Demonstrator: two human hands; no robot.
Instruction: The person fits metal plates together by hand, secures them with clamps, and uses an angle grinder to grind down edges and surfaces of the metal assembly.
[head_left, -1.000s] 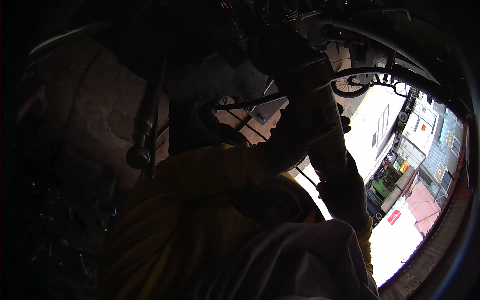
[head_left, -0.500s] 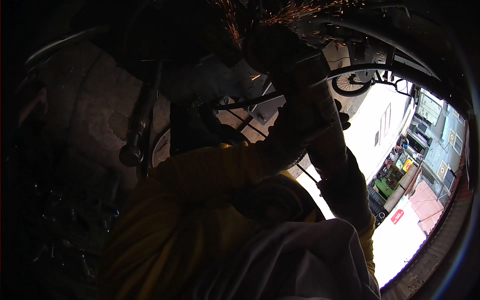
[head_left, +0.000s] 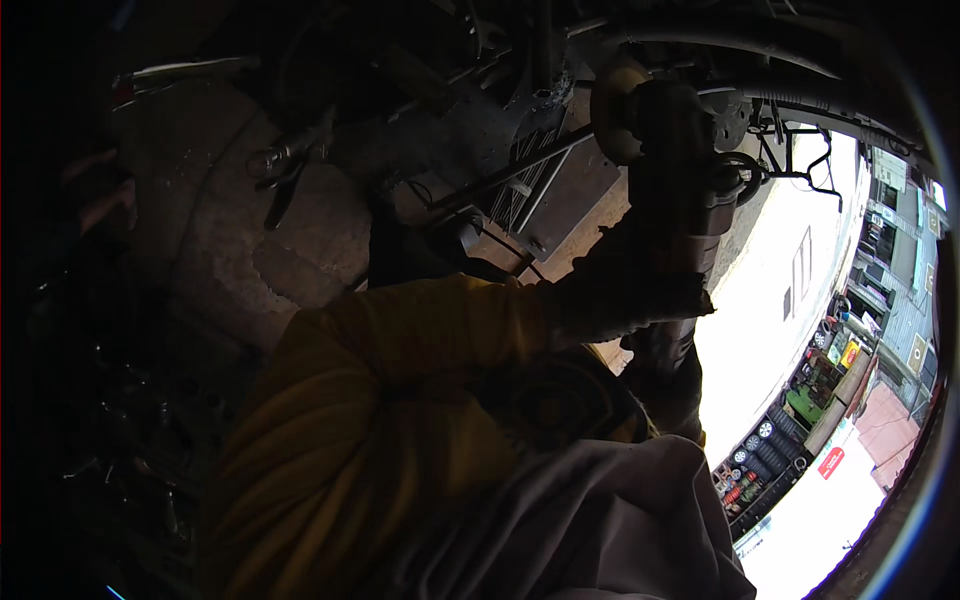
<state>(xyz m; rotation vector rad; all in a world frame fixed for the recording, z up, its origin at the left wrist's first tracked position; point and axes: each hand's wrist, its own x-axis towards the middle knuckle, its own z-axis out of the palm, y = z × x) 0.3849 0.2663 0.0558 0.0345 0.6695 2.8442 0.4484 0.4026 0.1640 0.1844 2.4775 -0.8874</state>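
An angle grinder (head_left: 690, 225) stretches away from me, its pale round disc (head_left: 618, 110) at the far end. My left hand (head_left: 605, 295), in a dark glove below a yellow sleeve, is wrapped round the grinder's body. Closer to me, my right hand (head_left: 662, 375) closes on its rear part; deep shadow hides most of those fingers. Just left of the disc stands a dark metal tube (head_left: 542, 50), apart from it as far as I can see. No sparks show at the disc.
Metal bars (head_left: 510, 165) and a flat panel (head_left: 575, 195) lie beyond my left arm. A dark curved tube (head_left: 740, 50) arches overhead at the far right. Farther right are a bicycle frame (head_left: 805, 165) and a bright street. At the left, a skin-toned shape (head_left: 105, 200) resembles another person's hand.
Sparks that sprayed from the disc are gone. The grinder has shifted right with both hands on it, and its disc now shows pale. My view has turned somewhat.
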